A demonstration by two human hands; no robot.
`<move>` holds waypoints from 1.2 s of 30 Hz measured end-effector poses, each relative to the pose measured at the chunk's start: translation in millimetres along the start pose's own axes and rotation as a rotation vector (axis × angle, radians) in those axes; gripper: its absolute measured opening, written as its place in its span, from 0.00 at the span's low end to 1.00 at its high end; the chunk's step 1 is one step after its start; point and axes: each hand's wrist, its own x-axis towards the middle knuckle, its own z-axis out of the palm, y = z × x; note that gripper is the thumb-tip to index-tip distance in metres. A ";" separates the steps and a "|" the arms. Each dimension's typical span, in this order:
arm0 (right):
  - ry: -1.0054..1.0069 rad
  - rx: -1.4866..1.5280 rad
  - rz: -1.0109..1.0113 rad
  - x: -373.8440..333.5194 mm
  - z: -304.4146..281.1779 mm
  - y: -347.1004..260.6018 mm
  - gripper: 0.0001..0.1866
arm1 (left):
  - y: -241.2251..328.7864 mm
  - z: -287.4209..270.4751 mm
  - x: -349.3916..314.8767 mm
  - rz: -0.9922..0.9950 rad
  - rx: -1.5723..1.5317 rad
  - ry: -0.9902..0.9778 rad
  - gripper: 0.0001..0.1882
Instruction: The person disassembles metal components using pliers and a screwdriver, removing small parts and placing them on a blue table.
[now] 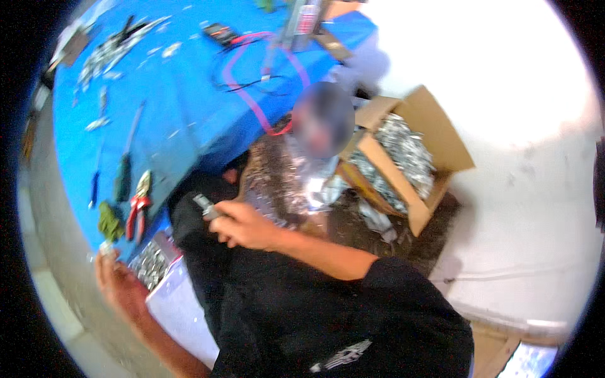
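My right hand (244, 225) is closed around a small silver metal piece with a grey body (207, 208), held over my dark-clothed leg. At the lower left, my left hand (123, 286) pinches a small whitish, silvery piece (108, 249) between its fingertips; blur hides its exact kind. Just beyond those fingertips lies a crumpled green cloth (110, 222). Red-handled pliers (138, 206) rest on the blue table cover (183, 94), near a screwdriver with a dark green handle (123, 176) and a thin blue-handled tool (95, 188).
Beside my left wrist is a container of small metal parts (150, 268). An open cardboard box (450, 142) full of silvery pieces stands on the right. A multimeter (220, 35), a looping pinkish-red cable (249, 97) and scattered metal pieces (107, 55) occupy the far table.
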 end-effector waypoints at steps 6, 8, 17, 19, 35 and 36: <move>0.025 -0.025 -0.043 10.7 8.9 16.6 0.15 | -1.2 70.6 14.9 0.007 0.005 -0.020 0.17; 0.030 -0.009 -0.015 14.3 8.5 23.6 0.15 | 24.3 169.5 -42.2 0.029 0.224 -0.347 0.24; 0.142 0.078 -0.192 10.1 -17.7 -0.8 0.09 | 12.6 183.8 -63.4 0.192 0.446 -0.542 0.25; 0.241 0.198 -0.239 13.2 -18.6 -1.5 0.11 | -7.2 156.6 -55.9 0.134 0.500 -0.492 0.23; 0.007 0.778 -0.186 -2.5 11.1 -29.2 0.17 | -15.5 111.1 -83.8 0.072 0.530 -0.387 0.27; -0.009 0.770 -0.179 -4.1 15.0 -30.7 0.18 | -16.0 109.4 -86.4 0.063 0.522 -0.383 0.26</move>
